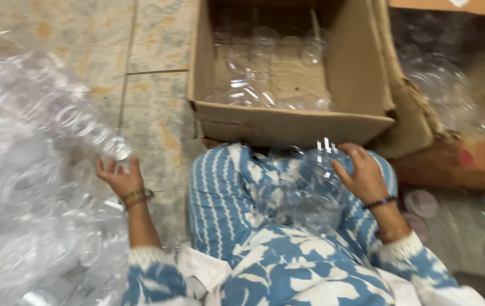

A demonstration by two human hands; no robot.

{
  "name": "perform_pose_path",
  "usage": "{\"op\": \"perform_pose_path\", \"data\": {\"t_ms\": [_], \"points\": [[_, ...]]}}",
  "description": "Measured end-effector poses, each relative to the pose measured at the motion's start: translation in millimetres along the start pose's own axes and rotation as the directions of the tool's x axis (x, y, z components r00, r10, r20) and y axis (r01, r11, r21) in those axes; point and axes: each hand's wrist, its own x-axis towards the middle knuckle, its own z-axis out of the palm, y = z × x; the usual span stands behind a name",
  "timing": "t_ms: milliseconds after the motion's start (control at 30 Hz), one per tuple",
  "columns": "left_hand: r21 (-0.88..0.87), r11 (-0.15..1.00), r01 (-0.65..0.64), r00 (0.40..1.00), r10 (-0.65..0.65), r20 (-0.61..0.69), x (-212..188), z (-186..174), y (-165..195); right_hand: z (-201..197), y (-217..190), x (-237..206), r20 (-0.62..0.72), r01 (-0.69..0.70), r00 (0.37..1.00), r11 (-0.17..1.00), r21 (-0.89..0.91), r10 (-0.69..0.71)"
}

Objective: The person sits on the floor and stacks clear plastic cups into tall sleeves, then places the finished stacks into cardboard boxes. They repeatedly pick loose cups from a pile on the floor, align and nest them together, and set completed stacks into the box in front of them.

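Note:
My left hand (119, 177) reaches out to the left with fingers spread, touching a clear plastic jar (113, 148) at the edge of a big heap of clear plastic jars in transparent bags (33, 170). My right hand (362, 174) rests on a stack of clear plastic containers (305, 192) lying in my lap, fingers curled over the top one. My knees, in blue and white patterned cloth, sit under the stack. Just beyond them stands an open cardboard box (288, 122) with several clear jars inside.
A second, torn cardboard box (424, 119) with more clear containers stands at the right. Round lids and jars (424, 204) lie on the floor at the lower right. Pale tiled floor (152, 102) shows between the heap and the box.

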Motion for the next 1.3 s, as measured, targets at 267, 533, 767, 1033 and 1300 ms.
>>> {"op": "perform_pose_path", "data": {"t_ms": [267,533,767,1033,1300], "points": [[-0.112,0.971,0.212,0.877,-0.139,0.459,-161,55,43,33,37,18,0.025,0.115,0.993,0.992,0.062,-0.116],[-0.094,0.990,0.104,0.668,0.000,0.744,-231,92,106,39,52,-5,0.036,0.039,0.998,0.996,0.075,-0.042],[-0.086,0.992,0.097,0.566,0.017,0.825,-250,136,119,12,40,-30,-0.042,0.085,0.996,0.955,0.285,-0.077],[-0.068,0.804,0.591,0.198,-0.062,0.978,-256,183,127,0,4,-59,0.283,-0.323,0.935,0.180,0.929,0.215],[0.050,0.784,0.619,0.154,-0.184,0.971,-314,165,130,-7,-12,-82,0.314,-0.281,0.946,0.705,0.651,0.087]]}}
